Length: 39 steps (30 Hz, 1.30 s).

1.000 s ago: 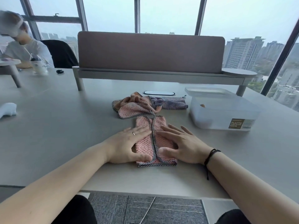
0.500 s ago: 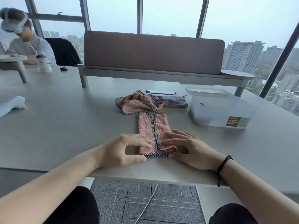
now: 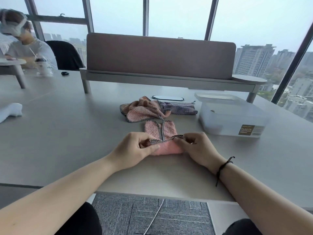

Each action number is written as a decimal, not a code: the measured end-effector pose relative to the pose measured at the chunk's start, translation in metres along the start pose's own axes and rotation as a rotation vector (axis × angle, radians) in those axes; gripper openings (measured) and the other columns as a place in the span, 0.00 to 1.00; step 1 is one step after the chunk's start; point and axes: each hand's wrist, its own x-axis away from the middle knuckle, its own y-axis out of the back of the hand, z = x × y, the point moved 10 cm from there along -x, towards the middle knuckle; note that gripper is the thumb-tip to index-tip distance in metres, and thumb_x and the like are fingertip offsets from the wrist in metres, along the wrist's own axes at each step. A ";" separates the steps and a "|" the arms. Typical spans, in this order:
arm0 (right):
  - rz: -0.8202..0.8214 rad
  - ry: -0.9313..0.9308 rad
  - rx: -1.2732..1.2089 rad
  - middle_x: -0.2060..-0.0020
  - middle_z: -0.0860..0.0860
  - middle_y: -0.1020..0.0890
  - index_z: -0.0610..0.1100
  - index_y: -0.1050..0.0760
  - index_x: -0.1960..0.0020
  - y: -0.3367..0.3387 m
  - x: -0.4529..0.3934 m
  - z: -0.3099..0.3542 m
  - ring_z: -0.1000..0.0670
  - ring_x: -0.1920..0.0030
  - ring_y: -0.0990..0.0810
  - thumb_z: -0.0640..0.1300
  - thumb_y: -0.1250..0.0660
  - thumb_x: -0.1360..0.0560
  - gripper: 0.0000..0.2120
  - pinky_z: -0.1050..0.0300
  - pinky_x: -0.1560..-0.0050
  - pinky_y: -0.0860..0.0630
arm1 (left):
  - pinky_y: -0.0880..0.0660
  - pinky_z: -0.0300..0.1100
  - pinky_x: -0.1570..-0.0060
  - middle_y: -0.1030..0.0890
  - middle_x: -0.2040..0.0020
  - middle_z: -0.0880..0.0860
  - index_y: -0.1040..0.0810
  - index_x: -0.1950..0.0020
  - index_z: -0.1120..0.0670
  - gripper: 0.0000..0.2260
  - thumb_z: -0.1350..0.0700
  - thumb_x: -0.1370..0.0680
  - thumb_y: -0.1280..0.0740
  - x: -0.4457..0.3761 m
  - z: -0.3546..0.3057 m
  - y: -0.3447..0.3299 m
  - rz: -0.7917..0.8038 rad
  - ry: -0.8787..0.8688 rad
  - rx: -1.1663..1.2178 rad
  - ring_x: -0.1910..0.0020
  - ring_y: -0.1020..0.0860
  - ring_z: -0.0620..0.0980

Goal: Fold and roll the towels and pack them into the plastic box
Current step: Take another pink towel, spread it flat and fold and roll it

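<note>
Near end of the folded pink towel turned over on itself into a first roll, checked trim edge lifted across the top. Left hand at the roll's left end, fingers curled, thumb and fingertips pinching trim and roll. Right hand at the right end, fingers bent, pinching the trim's right corner. Far part of the towel flat on the grey table, stretching away from the fingers. Beyond it, touching its far end, a crumpled pink towel and a purple towel. To the right, apart from the hands, the translucent plastic box, labelled, its lid just behind.
</note>
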 end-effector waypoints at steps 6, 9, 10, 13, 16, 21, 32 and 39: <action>-0.006 -0.064 0.104 0.76 0.54 0.32 0.39 0.27 0.67 -0.006 -0.014 -0.019 0.57 0.73 0.37 0.55 0.27 0.28 0.21 0.59 0.71 0.40 | 0.35 0.32 0.70 0.26 0.72 0.45 0.18 0.60 0.53 0.05 0.55 0.25 0.26 -0.012 0.021 -0.001 -0.069 0.105 -0.051 0.73 0.32 0.39; -0.006 -0.107 0.088 0.73 0.55 0.23 0.47 0.18 0.59 -0.008 -0.015 -0.025 0.60 0.74 0.30 0.56 0.24 0.31 0.12 0.66 0.71 0.37 | 0.36 0.29 0.71 0.27 0.75 0.43 0.16 0.56 0.53 0.03 0.55 0.27 0.24 -0.013 0.029 -0.002 -0.082 0.150 -0.074 0.75 0.32 0.40; -0.005 -0.111 0.090 0.73 0.55 0.23 0.49 0.18 0.57 -0.008 -0.014 -0.025 0.60 0.74 0.30 0.56 0.24 0.31 0.12 0.67 0.71 0.38 | 0.36 0.29 0.72 0.28 0.77 0.42 0.17 0.56 0.53 0.03 0.55 0.27 0.24 -0.013 0.030 -0.002 -0.084 0.159 -0.087 0.75 0.32 0.40; -0.008 -0.091 0.136 0.74 0.55 0.26 0.50 0.20 0.56 -0.008 -0.013 -0.020 0.59 0.74 0.30 0.56 0.24 0.31 0.11 0.66 0.71 0.38 | 0.35 0.32 0.72 0.26 0.75 0.45 0.19 0.55 0.51 0.05 0.52 0.26 0.26 -0.012 0.031 -0.004 -0.083 0.154 -0.171 0.74 0.31 0.42; -0.003 -0.052 0.210 0.74 0.56 0.26 0.51 0.23 0.55 -0.008 -0.013 -0.012 0.59 0.73 0.30 0.55 0.26 0.30 0.10 0.61 0.68 0.35 | 0.28 0.44 0.67 0.25 0.71 0.48 0.23 0.51 0.46 0.07 0.46 0.25 0.28 -0.011 0.034 -0.005 -0.076 0.135 -0.302 0.72 0.29 0.43; 0.017 0.052 0.390 0.71 0.58 0.28 0.53 0.32 0.45 -0.014 -0.005 0.006 0.49 0.64 0.27 0.55 0.31 0.26 0.15 0.53 0.61 0.31 | 0.23 0.47 0.57 0.23 0.58 0.44 0.27 0.45 0.47 0.13 0.47 0.25 0.28 -0.008 0.017 -0.006 -0.088 0.042 -0.391 0.57 0.20 0.53; -0.121 0.415 0.453 0.52 0.56 0.19 0.51 0.19 0.54 -0.002 0.021 0.047 0.49 0.52 0.21 0.48 0.28 0.28 0.04 0.49 0.51 0.25 | 0.23 0.44 0.47 0.16 0.49 0.48 0.15 0.51 0.52 0.05 0.54 0.26 0.27 0.008 -0.025 -0.007 -0.112 -0.316 -0.452 0.50 0.20 0.48; 0.086 0.361 0.498 0.42 0.58 0.17 0.53 0.17 0.42 -0.023 0.022 0.040 0.58 0.38 0.21 0.52 0.29 0.29 0.16 0.54 0.37 0.25 | 0.28 0.43 0.34 0.21 0.33 0.44 0.21 0.33 0.46 0.22 0.37 0.22 0.38 0.006 -0.006 -0.028 0.147 -0.202 -0.356 0.33 0.26 0.39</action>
